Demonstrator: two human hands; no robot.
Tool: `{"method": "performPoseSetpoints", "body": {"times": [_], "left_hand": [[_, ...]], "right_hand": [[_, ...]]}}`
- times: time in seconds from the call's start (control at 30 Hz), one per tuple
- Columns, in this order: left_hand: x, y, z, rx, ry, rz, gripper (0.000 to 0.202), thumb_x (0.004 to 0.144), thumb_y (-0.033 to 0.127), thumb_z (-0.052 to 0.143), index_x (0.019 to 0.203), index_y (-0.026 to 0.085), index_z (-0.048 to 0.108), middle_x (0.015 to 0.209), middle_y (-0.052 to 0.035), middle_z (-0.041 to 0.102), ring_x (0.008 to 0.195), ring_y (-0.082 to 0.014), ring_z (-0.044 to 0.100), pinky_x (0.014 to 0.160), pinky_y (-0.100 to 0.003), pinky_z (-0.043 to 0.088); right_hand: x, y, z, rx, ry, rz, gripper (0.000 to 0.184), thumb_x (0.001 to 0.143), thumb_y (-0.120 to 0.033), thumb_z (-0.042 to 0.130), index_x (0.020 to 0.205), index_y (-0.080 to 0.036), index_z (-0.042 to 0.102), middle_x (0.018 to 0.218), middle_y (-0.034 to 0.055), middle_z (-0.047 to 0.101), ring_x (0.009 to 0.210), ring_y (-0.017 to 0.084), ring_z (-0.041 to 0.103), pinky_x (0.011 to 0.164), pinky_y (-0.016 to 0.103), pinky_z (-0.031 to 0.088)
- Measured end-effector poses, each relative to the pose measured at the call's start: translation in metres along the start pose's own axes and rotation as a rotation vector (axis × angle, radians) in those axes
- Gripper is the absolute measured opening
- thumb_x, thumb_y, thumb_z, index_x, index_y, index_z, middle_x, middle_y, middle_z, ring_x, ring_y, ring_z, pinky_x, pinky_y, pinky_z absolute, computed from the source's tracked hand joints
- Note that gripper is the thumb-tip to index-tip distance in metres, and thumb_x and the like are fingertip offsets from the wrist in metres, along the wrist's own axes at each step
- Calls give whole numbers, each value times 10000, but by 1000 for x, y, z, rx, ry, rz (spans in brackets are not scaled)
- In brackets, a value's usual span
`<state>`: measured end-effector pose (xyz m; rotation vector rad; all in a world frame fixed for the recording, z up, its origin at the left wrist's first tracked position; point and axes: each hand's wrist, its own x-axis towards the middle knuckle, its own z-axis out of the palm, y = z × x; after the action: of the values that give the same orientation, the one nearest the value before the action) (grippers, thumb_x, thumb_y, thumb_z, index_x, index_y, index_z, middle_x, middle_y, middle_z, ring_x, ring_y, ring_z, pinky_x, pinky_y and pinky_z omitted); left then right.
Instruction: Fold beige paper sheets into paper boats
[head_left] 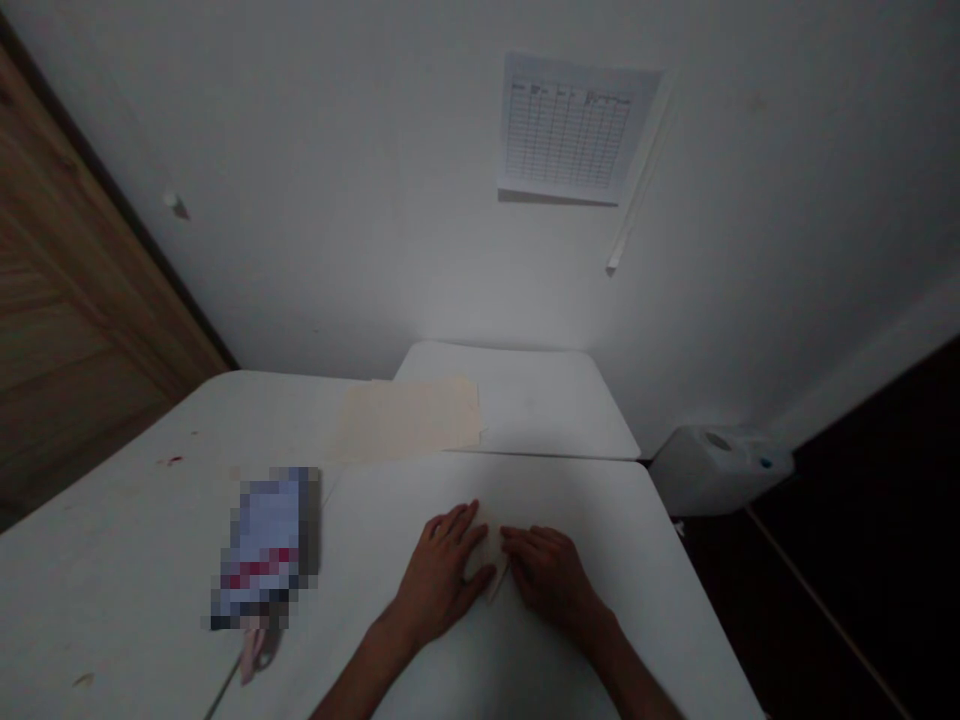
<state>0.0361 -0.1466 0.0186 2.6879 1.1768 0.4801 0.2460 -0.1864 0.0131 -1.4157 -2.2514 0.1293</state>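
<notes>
A small, narrow pale piece of folded paper [498,582] lies on the white table between my hands. My left hand [448,572] rests flat at its left side, with the fingers stretched out and slightly apart and the thumb reaching to the paper's edge. From the right, my right hand [551,575] bends over the paper with its fingers drawn together and pressed on it. The fingers of that hand cover part of the paper.
Flat cream paper sheets [409,418] lie at the back of the table [375,650]. To the left is a blurred-out bluish packet [262,540] with a pink strap. A white plastic canister [712,470] stands right of the table. A printed chart [574,130] hangs on the wall.
</notes>
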Motion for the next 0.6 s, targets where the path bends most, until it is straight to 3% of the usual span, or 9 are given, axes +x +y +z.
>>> {"method": "performPoseSetpoints", "body": {"times": [0.2, 0.37, 0.6], "left_hand": [[0, 1, -1, 1, -3, -13, 444, 876, 415, 567, 1279, 233, 534, 1505, -100, 361, 1352, -300, 358, 1063, -490, 320], [0, 1, -1, -4, 10, -5, 429, 870, 404, 571, 1258, 223, 551, 1499, -105, 370, 1345, -304, 368, 1059, -493, 329], [0, 2, -2, 7, 35, -1, 425, 869, 379, 568, 1260, 214, 549, 1491, -115, 381, 1343, -313, 367, 1050, -510, 343]], "right_hand": [[6, -8, 0, -85, -126, 78, 403, 909, -163, 435, 1302, -185, 517, 1191, 82, 666, 843, 177, 689, 759, 263, 501], [-7, -4, -7, -110, -145, 167, 418, 895, -183, 460, 1308, -213, 522, 1039, 67, 726, 780, 180, 703, 715, 250, 497], [-21, 6, -13, -95, -132, 176, 404, 876, -200, 495, 1272, -229, 567, 912, 61, 744, 739, 176, 692, 724, 249, 483]]}}
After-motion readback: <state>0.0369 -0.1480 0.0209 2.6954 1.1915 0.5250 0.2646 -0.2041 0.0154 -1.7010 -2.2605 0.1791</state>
